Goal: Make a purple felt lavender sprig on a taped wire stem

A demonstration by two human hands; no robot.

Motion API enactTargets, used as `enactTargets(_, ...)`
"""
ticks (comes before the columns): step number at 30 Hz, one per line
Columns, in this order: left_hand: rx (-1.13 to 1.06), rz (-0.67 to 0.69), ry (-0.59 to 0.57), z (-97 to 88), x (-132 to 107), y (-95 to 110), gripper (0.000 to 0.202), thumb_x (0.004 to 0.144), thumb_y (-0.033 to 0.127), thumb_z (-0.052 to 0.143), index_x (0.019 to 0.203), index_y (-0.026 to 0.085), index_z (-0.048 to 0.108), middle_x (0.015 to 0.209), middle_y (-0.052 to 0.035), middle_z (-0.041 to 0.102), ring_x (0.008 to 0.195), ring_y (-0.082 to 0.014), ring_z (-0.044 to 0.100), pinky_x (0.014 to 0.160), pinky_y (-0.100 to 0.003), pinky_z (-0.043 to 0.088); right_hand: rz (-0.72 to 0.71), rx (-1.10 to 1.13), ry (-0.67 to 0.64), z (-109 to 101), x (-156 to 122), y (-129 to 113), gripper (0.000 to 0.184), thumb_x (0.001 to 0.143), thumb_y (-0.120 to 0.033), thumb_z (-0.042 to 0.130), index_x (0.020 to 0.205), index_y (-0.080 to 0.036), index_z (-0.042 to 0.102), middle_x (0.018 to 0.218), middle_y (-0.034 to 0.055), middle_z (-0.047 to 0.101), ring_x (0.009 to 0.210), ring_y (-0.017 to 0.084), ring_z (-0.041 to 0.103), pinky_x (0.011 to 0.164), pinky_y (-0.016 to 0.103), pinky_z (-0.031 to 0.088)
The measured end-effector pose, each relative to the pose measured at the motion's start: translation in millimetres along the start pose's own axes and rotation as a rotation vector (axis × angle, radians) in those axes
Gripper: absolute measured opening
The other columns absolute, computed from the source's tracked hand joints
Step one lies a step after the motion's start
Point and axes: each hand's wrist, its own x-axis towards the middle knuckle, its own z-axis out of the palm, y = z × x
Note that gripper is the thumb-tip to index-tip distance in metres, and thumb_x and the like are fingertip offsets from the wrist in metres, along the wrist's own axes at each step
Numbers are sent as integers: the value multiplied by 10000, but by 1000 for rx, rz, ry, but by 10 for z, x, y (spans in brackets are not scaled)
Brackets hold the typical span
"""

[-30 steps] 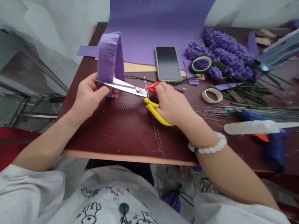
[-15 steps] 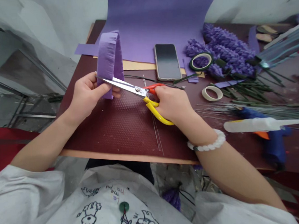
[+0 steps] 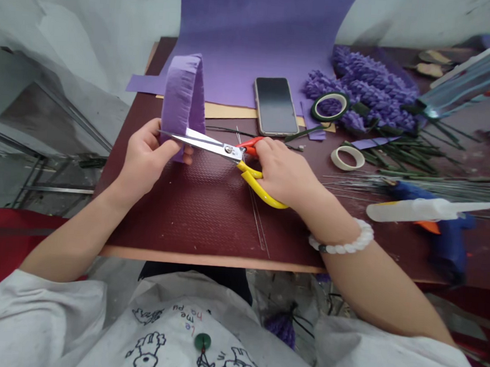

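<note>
A purple paper strip [image 3: 177,98] arches up in a loop, with a row of fine cuts along its edge. My left hand [image 3: 146,154] pinches its lower end between thumb and fingers. In my right hand [image 3: 282,166] are scissors [image 3: 214,144] with one red and one yellow handle, fingers wrapped through the grips. Their blades lie across the strip just above my left thumb, the tips pointing left past its edge. Thin wires [image 3: 256,218] rest on the table beneath the scissors.
Beyond my hands lie a phone [image 3: 276,106], a large purple sheet [image 3: 236,65], green tape [image 3: 343,107] and purple flower bunches [image 3: 369,86]. To the right are a white tape roll [image 3: 334,156], green stems [image 3: 398,152], a white bottle [image 3: 411,211] and a blue glue gun [image 3: 453,243].
The whole view has shifted slightly. Both hands keep their holds, and the scissors stay across the strip in nearly the same place.
</note>
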Motion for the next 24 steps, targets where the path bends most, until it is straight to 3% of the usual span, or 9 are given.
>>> enactTargets(9, 27, -31, -8, 25, -4, 1, 111, 769, 224, 669, 807, 162, 586, 664, -6, 650, 615, -157, 667, 650, -323, 579, 31, 15, -10, -55, -25, -34, 380, 856, -491, 426, 954, -149, 559, 978, 140, 614, 841, 254, 559, 629, 319, 369)
enactTargets(24, 54, -170, 10, 28, 7, 81, 84, 729, 178, 653, 783, 150, 596, 633, -8, 656, 583, -172, 667, 628, -336, 589, 107, -107, -66, -66, 7, -72, 387, 827, -502, 432, 786, -157, 602, 775, 118, 654, 704, 233, 581, 553, 298, 265)
